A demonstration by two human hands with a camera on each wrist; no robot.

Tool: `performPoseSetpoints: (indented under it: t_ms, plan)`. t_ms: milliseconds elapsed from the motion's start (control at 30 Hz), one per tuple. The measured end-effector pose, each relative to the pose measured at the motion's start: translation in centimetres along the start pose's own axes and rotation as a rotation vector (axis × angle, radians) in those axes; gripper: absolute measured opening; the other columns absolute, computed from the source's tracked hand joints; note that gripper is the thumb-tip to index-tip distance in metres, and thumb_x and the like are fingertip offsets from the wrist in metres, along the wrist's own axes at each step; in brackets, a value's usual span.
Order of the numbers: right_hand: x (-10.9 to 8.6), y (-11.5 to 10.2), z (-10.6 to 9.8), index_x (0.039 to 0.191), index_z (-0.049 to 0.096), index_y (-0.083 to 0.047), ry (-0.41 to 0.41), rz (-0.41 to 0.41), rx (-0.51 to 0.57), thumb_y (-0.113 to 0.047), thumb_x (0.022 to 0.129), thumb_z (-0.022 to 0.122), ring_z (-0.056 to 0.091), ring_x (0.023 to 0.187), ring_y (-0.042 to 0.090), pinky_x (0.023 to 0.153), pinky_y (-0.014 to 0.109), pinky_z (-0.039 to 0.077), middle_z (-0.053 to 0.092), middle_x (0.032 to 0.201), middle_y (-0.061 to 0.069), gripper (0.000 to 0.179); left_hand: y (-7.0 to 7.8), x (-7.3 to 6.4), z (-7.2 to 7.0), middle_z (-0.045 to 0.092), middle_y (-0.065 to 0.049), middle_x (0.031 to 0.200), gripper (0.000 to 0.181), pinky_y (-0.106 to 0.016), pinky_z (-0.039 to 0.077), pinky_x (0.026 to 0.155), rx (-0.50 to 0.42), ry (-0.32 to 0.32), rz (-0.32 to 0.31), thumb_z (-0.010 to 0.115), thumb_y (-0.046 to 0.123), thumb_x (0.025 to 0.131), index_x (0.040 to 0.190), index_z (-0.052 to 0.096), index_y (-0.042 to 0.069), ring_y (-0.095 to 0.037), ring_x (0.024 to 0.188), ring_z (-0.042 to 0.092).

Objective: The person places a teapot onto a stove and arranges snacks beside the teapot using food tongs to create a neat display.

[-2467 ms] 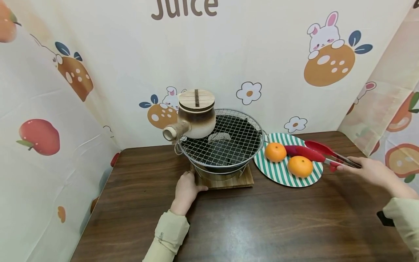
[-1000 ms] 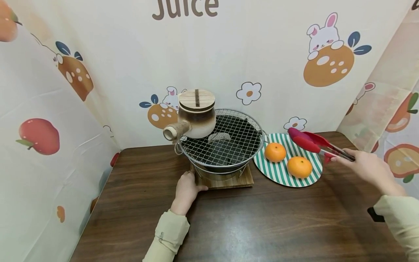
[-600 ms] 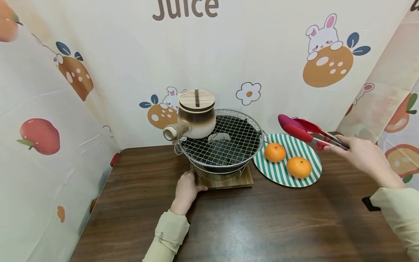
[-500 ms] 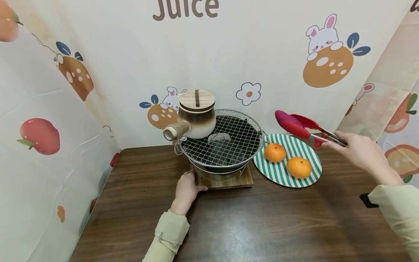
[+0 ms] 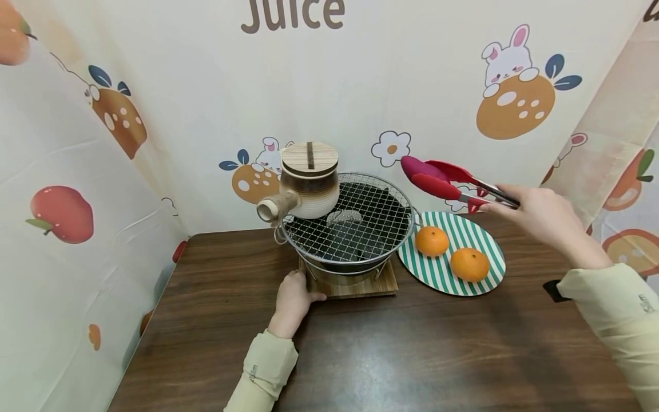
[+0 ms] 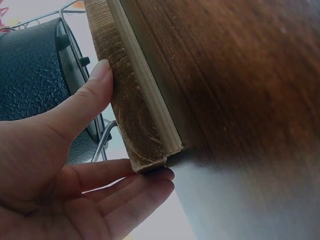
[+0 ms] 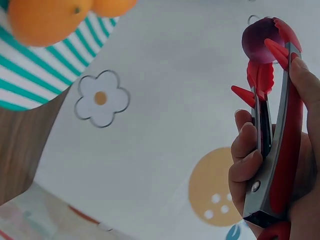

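My right hand (image 5: 543, 220) grips red-and-metal tongs (image 5: 437, 184) by the handles. Between their red tips is a smooth purple oblong piece of produce (image 5: 412, 166), raised above the plate's back edge, right of the grill; its exact kind I cannot tell. In the right wrist view the purple piece (image 7: 256, 42) shows its rounded end. A round tabletop grill (image 5: 355, 234) with a wire mesh stands on a square wooden board (image 5: 360, 289). At the board's front left corner my left hand (image 5: 294, 297) holds on, thumb (image 6: 102, 75) along one edge, fingers at the corner.
On the mesh's left side sits a beige-brown side-handled teapot (image 5: 311, 189) with a wooden lid. A green-striped round plate (image 5: 448, 280) right of the grill carries two oranges (image 5: 469, 264). Printed curtains (image 5: 206, 86) enclose the brown table (image 5: 437, 349) behind and at both sides.
The tongs lifted the purple piece off the striped plate, then moved up and left toward the grill. My left hand has stayed on the board.
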State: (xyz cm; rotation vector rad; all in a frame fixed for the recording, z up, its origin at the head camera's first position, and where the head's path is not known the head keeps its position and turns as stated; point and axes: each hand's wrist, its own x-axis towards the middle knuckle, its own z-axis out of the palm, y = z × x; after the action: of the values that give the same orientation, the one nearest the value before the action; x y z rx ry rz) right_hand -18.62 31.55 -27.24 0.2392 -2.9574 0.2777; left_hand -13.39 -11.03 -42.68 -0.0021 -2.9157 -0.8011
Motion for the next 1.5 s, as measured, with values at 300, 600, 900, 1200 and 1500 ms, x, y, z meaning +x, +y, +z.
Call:
performPoseSetpoints:
  t_ms: [300,600,900,1200,1500]
  plan:
    - [1.2,-2.9,-0.4,0.143,0.045,-0.005,-0.018,-0.048,-0.002,-0.06,0.087,0.057,0.056,0.095,0.039,0.069,0.049,0.05,0.061,0.12,0.028,0.079,0.0,-0.3,0.1,0.068,-0.023,0.098,0.067,-0.046,0.055,0.078,0.0,0.008,0.007,0.091,0.025,0.059,0.109,0.064,-0.009,-0.039,0.089,0.067]
    - [1.7,-5.0,-0.3,0.142,0.046,-0.005,-0.033,-0.1,0.002,-0.06,0.089,0.055,0.057,0.103,0.04,0.081,0.055,0.051,0.06,0.125,0.025,0.077,0.1,-0.2,0.2,0.068,-0.024,0.099,0.069,-0.046,0.055,0.079,0.012,0.008,0.005,0.091,0.026,0.059,0.111,0.064,-0.009,-0.039,0.091,0.067]
    - [2.0,-6.1,0.0,0.144,0.045,-0.006,-0.06,-0.114,0.011,-0.061,0.089,0.053,0.053,0.117,0.045,0.091,0.06,0.046,0.054,0.137,0.025,0.078,0.1,-0.1,0.1,0.069,-0.023,0.098,0.066,-0.045,0.055,0.079,0.013,0.009,0.006,0.091,0.027,0.058,0.108,0.065,-0.008,-0.039,0.09,0.067]
    - [2.7,-7.3,0.2,0.144,0.044,-0.007,-0.106,-0.133,0.004,-0.062,0.088,0.055,0.051,0.124,0.044,0.097,0.061,0.044,0.051,0.141,0.023,0.079,0.1,0.0,0.1,0.069,-0.023,0.101,0.066,-0.045,0.055,0.079,0.008,-0.001,-0.005,0.091,0.027,0.059,0.109,0.064,-0.008,-0.038,0.092,0.067]
    - [3.3,-8.4,0.1,0.144,0.045,-0.01,-0.129,-0.153,-0.01,-0.068,0.087,0.05,0.048,0.128,0.044,0.1,0.062,0.041,0.051,0.142,0.022,0.081,0.0,0.0,0.0,0.069,-0.023,0.098,0.065,-0.045,0.055,0.078,0.01,0.016,0.002,0.091,0.027,0.058,0.106,0.065,-0.008,-0.039,0.09,0.067]
